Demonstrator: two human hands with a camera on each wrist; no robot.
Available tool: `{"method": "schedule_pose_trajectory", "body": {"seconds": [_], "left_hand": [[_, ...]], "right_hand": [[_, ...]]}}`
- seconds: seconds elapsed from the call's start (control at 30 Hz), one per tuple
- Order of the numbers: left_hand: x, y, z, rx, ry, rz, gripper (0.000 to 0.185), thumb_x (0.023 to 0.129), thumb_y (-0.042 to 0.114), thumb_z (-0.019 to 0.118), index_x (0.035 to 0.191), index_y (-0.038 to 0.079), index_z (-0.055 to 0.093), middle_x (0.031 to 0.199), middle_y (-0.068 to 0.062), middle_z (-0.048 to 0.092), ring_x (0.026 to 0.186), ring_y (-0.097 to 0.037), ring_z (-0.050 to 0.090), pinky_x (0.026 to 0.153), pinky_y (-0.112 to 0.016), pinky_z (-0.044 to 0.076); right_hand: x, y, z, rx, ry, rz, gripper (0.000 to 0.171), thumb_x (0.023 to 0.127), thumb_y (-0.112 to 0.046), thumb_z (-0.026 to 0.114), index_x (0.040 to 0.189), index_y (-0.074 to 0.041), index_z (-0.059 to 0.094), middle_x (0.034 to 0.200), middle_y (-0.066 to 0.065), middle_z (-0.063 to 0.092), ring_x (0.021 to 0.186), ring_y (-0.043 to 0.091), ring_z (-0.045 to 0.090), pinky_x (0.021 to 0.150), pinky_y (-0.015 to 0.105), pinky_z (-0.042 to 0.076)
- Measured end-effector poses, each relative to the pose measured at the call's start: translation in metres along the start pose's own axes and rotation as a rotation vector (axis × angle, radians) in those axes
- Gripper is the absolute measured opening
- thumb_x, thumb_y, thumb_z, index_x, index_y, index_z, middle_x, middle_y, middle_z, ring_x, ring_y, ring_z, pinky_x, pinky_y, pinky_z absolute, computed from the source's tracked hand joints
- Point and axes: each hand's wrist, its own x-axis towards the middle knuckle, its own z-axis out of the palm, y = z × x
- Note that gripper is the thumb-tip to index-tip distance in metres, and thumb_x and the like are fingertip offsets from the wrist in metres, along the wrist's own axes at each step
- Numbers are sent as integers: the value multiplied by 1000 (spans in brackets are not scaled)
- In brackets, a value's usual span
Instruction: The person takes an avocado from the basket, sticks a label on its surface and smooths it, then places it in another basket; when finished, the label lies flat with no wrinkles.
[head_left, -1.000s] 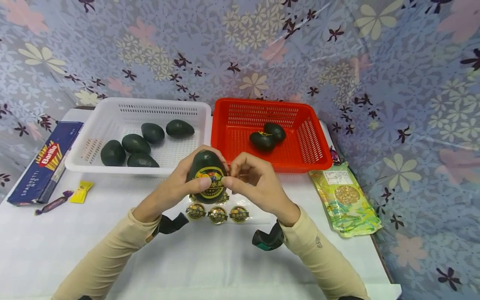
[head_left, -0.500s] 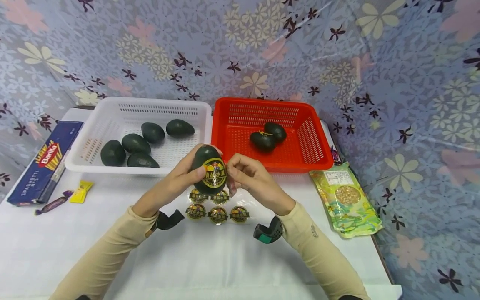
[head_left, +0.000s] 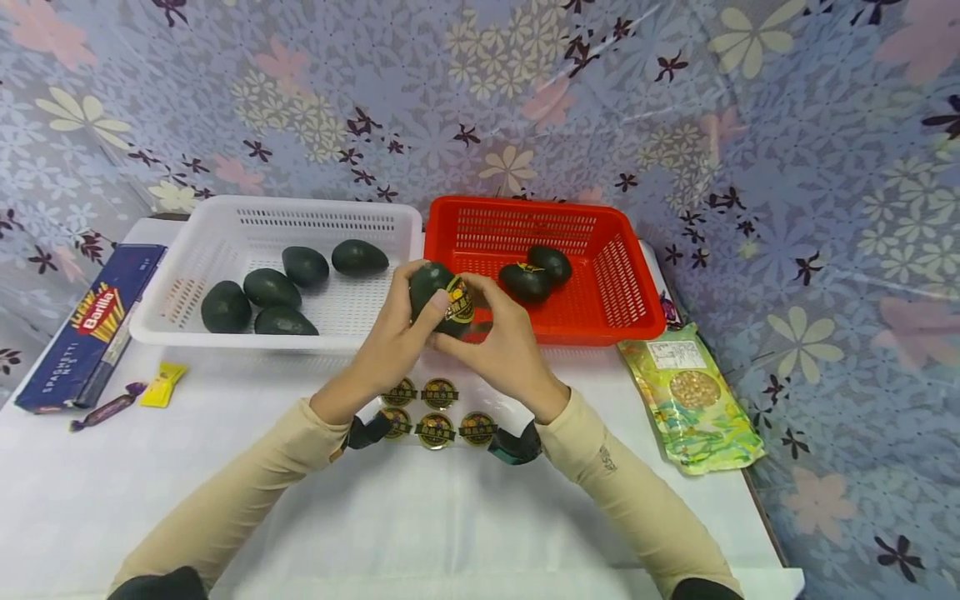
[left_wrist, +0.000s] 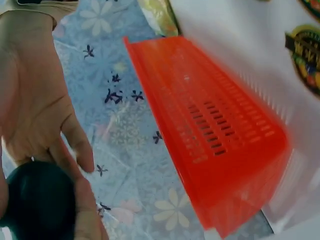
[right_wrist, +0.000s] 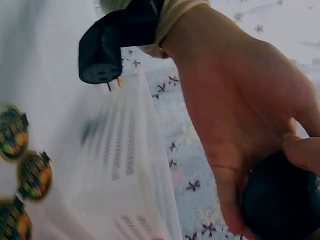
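Observation:
In the head view an avocado is held up between both hands, over the gap at the fronts of the two baskets. A round black-and-gold fruit sticker lies on its right side. My left hand grips the avocado from the left, thumb across the front. My right hand holds its right side, fingers behind and thumb low in front. Both wrist views show the dark avocado close up, partly hidden by fingers. Below the hands, several more round stickers lie on a clear sheet on the table.
A white basket with several avocados stands at left. Beside it, a red basket holds two avocados. Left lie a spaghetti box, a yellow candy and a purple candy; right, a green-yellow packet.
The left hand has raised the avocado and turned its sticker to the right. The right hand has gone from beside the avocado to holding its right side.

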Motion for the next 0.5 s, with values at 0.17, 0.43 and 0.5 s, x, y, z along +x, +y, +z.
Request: {"method": "schedule_pose_trajectory", "body": {"seconds": [0.17,0.43,0.5], "left_hand": [[28,-9,-24,66,63,-68,50,106,23,47,147,2,29,144,-24,41,130,-38,52,105,-52,49],[62,-29,-102,381,-17,-294,51,105,30,49,149,7,36,145,-24,47,136,-41,48,107,-57,43],[69,-30,-118,441,-117,-348,51,106,32,47,149,8,36,147,-26,45,135,-43,48,107,-58,43]], "right_hand": [[25,15,-15,-84,11,82,74,77,-35,87,138,-10,53,129,8,66,117,21,61,98,40,53],[70,58,-44,-325,-170,266,81,80,-40,83,146,-8,48,141,12,58,124,29,57,106,45,49],[79,67,-48,-373,-233,307,84,79,-41,83,147,-8,46,141,12,58,124,31,56,105,46,49]]}}
